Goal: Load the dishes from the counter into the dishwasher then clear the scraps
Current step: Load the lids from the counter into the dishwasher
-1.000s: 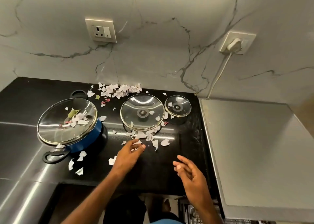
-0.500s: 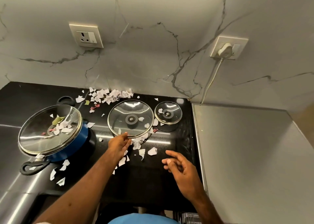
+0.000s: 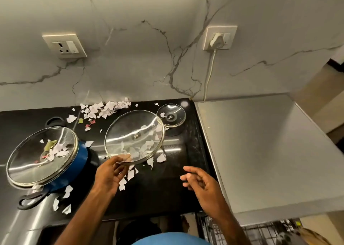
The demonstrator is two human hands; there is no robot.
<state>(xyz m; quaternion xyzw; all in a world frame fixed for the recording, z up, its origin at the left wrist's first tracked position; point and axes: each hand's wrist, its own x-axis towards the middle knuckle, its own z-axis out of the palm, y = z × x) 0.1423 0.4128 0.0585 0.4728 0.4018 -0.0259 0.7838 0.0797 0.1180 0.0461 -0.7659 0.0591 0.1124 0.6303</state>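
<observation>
Over the black counter (image 3: 176, 179), mid-frame, left hand (image 3: 109, 174) grips the lid (image 3: 134, 136). Fingers (image 3: 119, 165) curl round its near-left rim in a pinch, tips partly seen through the glass. The rest of the lid sits beyond the fingers, toward the wall (image 3: 130, 58).

Lid is round, so no long axis. It is tilted, with its broad face turned up toward the camera and its centre screw visible. Near rim is at the hand, and far rim points at the small lid (image 3: 171, 115). Cannot tell if the far rim touches the counter.

Right hand (image 3: 201, 185) is over the counter, well apart from the lid. Its fingers are loosely spread and hold nothing.

Scraps (image 3: 104, 109) are heaped by the wall, with more strewn under and near the held lid.

Left of them, the big lid (image 3: 41, 151) rests on the blue pot (image 3: 81, 155), with scraps on top. The small lid sits on a dark pot at the back right.

Grey worktop (image 3: 270, 151) is to the right, and a wire rack (image 3: 260, 231) shows below it. Two sockets are on the wall, and the right one (image 3: 219, 38) has a plug in it.
</observation>
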